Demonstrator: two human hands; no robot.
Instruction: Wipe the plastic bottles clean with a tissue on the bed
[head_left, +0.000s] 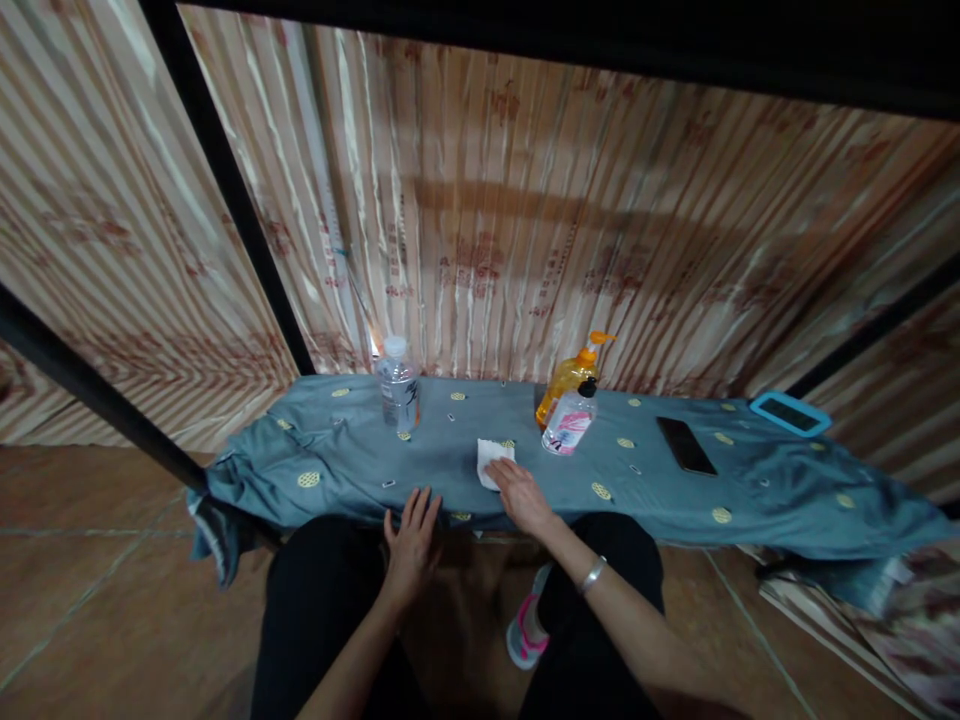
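Note:
My right hand (521, 495) reaches over the front of the cloth-covered bench, its fingers held together on the lower right part of a white folded tissue (489, 453). The thumb is hard to make out. The tissue lies against the grey-blue cloth (442, 460). To its left, my left hand (412, 545) rests at the cloth's front edge with fingers apart and nothing in it. Behind and right of the tissue stand a clear bottle (570, 420) with a black cap and pink label and an orange pump bottle (568, 380), partly hidden by it.
A clear plastic bottle (398, 385) with a white cap stands at the back left. On the right lie a black phone (686, 446) and a blue-framed device (790, 413). Dark metal posts (232, 190) and a patterned curtain (487, 220) enclose the bench.

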